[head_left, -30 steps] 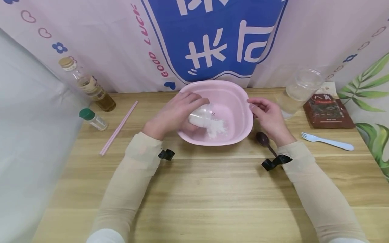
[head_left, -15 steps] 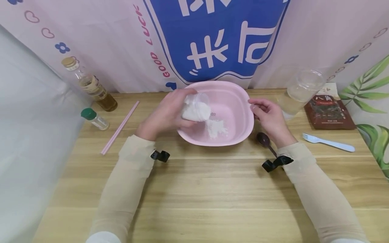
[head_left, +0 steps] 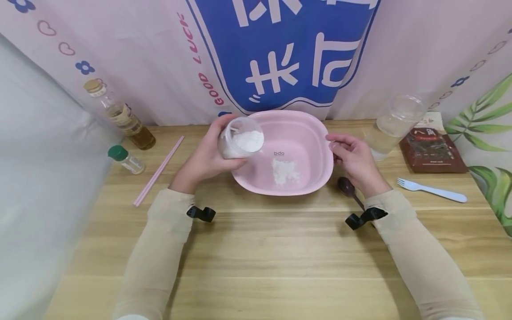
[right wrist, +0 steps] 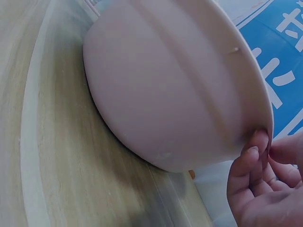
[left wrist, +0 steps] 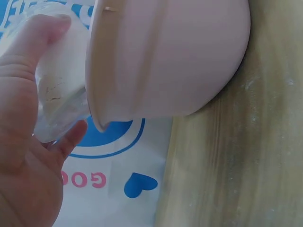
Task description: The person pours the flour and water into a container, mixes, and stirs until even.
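Observation:
My left hand [head_left: 206, 155] grips a clear jar [head_left: 241, 138] of white powder, tilted with its mouth toward the right, over the left rim of the pink basin [head_left: 306, 153]. In the left wrist view the thumb and fingers [left wrist: 71, 142] curve round the jar [left wrist: 61, 85] beside the basin's outer wall [left wrist: 189, 56]. A small heap of white powder [head_left: 285, 171] lies on the basin floor. At the right rim my right hand [head_left: 356, 162] pinches the basin's edge between thumb and fingers, as the right wrist view shows on the basin [right wrist: 165, 90].
Left of the basin are pink chopsticks [head_left: 159, 171], a green-capped shaker [head_left: 126, 159] and a corked bottle of amber liquid [head_left: 126, 120]. To the right are a dark spoon [head_left: 349, 189], a clear container of liquid [head_left: 394, 126], a brown packet [head_left: 432, 149] and a pale blue fork [head_left: 434, 190].
My left hand has drawn the jar up and left, from low inside the basin to its left rim, tipping it back more upright. The right hand stays at the right rim.

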`<state>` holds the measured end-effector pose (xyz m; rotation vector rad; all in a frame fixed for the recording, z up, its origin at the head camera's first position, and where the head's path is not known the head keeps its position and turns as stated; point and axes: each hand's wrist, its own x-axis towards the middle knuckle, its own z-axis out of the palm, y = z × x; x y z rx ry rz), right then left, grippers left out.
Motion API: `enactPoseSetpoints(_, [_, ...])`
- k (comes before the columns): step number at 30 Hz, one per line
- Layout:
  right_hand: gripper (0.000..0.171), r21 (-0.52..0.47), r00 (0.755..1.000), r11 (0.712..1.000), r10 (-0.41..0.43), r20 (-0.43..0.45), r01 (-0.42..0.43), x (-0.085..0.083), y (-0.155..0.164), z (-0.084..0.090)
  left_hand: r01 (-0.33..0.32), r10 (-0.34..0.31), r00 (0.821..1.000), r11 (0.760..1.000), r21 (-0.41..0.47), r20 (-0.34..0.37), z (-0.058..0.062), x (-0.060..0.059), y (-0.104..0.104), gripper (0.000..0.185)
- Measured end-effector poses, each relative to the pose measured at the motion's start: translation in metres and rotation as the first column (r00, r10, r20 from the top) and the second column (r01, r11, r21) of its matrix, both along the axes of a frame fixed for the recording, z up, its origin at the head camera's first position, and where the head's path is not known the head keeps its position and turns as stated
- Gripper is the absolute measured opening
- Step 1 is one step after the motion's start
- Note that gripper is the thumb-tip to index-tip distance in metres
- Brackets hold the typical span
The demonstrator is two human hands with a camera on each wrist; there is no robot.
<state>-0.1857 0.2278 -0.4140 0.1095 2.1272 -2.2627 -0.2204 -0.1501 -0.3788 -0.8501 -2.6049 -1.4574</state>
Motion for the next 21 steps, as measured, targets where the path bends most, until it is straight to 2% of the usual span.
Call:
enactPoseSetpoints(5, [0.019,-0.012,0.999,0.999,0.033,0.006,-0.033,0.002,0.0,0.001,-0.062,0.056,0.997,0.986,0.152,0.045,-0.006,0.004,-0.012,0.106])
enactPoseSetpoints(12, [0.019,-0.062,0.998,0.996,0.069,-0.006,-0.069,0.005,0.002,0.001,-0.185,0.149,0.98,0.922,0.339,0.131,-0.014,0.011,-0.034,0.097])
enactPoseSetpoints(16, [0.021,-0.111,0.996,0.99,0.089,-0.028,-0.092,0.006,0.004,-0.001,-0.229,0.181,0.971,0.892,0.391,0.157,-0.02,0.012,-0.047,0.092])
enactPoseSetpoints(18, [0.024,-0.131,0.994,0.986,0.1,-0.042,-0.104,0.007,0.005,-0.002,-0.239,0.188,0.969,0.886,0.397,0.162,-0.023,0.012,-0.053,0.092])
enactPoseSetpoints(21, [0.027,-0.164,0.992,0.979,0.114,-0.055,-0.122,0.008,0.007,-0.004,-0.26,0.186,0.959,0.876,0.407,0.214,-0.027,0.012,-0.059,0.091])
